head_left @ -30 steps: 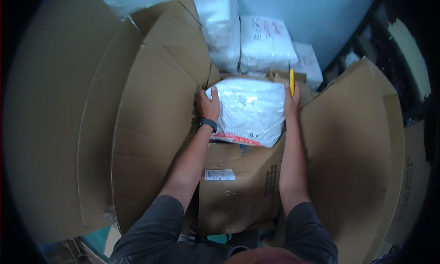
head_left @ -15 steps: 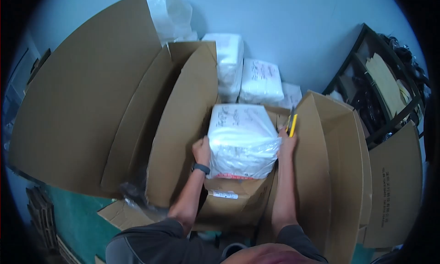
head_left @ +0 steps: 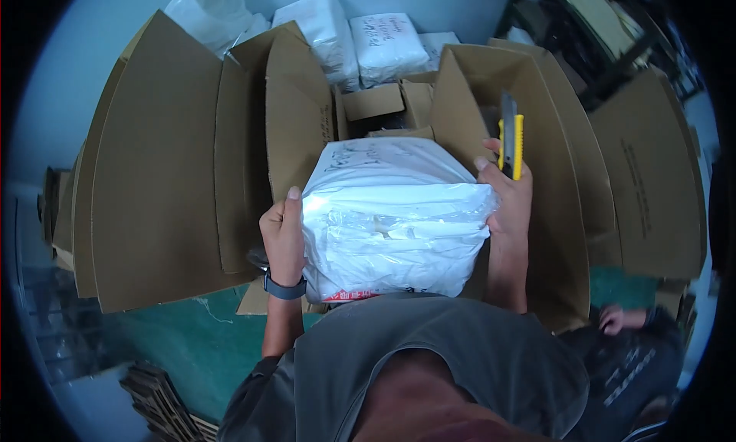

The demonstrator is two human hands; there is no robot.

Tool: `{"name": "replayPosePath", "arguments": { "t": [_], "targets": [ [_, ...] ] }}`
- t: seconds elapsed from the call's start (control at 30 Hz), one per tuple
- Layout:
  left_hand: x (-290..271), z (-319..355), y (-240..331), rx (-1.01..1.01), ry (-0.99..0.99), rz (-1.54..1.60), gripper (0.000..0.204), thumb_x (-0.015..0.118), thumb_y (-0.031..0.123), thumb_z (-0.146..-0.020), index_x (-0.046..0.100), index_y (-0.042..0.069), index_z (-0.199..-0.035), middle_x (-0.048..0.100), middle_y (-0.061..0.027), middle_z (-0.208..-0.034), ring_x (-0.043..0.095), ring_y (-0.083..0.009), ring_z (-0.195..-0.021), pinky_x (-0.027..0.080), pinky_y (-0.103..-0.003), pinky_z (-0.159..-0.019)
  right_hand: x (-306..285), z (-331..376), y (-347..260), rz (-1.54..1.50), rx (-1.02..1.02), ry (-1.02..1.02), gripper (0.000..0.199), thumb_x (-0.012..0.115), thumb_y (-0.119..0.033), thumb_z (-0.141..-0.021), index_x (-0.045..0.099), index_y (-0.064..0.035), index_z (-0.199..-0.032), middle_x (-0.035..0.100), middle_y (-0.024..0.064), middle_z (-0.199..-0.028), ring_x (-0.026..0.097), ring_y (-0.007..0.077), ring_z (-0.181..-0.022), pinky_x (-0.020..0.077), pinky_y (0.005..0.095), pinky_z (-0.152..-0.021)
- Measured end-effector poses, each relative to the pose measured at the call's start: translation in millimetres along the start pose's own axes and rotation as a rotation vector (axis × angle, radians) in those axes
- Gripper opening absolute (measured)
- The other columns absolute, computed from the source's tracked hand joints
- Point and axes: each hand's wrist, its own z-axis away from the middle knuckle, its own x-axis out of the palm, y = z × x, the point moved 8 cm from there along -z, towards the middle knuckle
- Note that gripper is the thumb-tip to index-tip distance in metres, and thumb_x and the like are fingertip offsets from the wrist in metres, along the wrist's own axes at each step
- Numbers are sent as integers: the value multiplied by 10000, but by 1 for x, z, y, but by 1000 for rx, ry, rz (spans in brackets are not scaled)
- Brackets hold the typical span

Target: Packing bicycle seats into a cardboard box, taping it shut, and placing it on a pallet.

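A bulky white plastic-wrapped package (head_left: 391, 239), with dark handwriting on its far face and a red strip along its near lower edge, is held up close against my body. On its left side my left hand (head_left: 284, 241), with a dark band at the wrist, grips the edge with the thumb on top. Clasping the right side is my right hand (head_left: 512, 195). That hand also holds a yellow utility knife (head_left: 511, 147), its blade end pointing away from me. The fingers under the package are hidden.
Tall open cardboard boxes stand on the left (head_left: 165, 189) and the right (head_left: 537, 235). Beyond the package is another opened carton (head_left: 376, 103). White wrapped packages (head_left: 387, 49) are stacked by the wall. A co-worker's hand (head_left: 613, 319) shows at lower right; flattened cardboard (head_left: 157, 396) lies lower left.
The package has come up and toward my body, in both hands, uncovering the carton behind it. My view has shifted, and a co-worker now shows at lower right.
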Motion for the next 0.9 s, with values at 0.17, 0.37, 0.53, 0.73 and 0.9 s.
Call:
{"name": "replayPosePath", "arguments": {
  "t": [0.17,0.37,0.53,0.73,0.9],
  "targets": [
    [1,-12,-10,-19,-156,12,548,666,283,-1131,410,124,-673,375,109,-676,268,-35,-650,197,-299,-567,-7,19,5,50,89,9,366,795,38,-935,711,23,-1292,636,-27,-841,544,33,-657,434,233,-586],
    [35,-36,-2,113,-365,-39,525,659,290,-1133,473,78,-690,400,102,-683,303,-37,-664,237,-293,-577,-38,85,-3,33,-18,234,335,778,37,-930,730,17,-1261,566,-49,-761,511,35,-616,392,225,-581],
    [41,1,17,173,-668,-26,535,661,297,-1129,464,47,-699,391,90,-679,326,-46,-675,264,-309,-575,-75,229,3,49,-215,504,360,765,7,-906,739,13,-1264,565,-60,-762,490,38,-631,361,228,-583],
    [49,45,1,254,-991,115,541,672,308,-1123,479,47,-691,399,90,-669,344,-43,-674,278,-303,-575,-66,385,11,91,-362,764,365,764,-20,-902,743,11,-1265,589,-59,-805,487,33,-650,356,231,-594],
    [96,78,-16,293,-1251,103,518,675,310,-1110,556,-10,-720,429,20,-628,381,-69,-654,336,-328,-577,-74,463,42,137,-461,1022,356,773,-16,-890,750,16,-1244,646,-18,-869,577,83,-732,423,257,-661]
  ]
}}
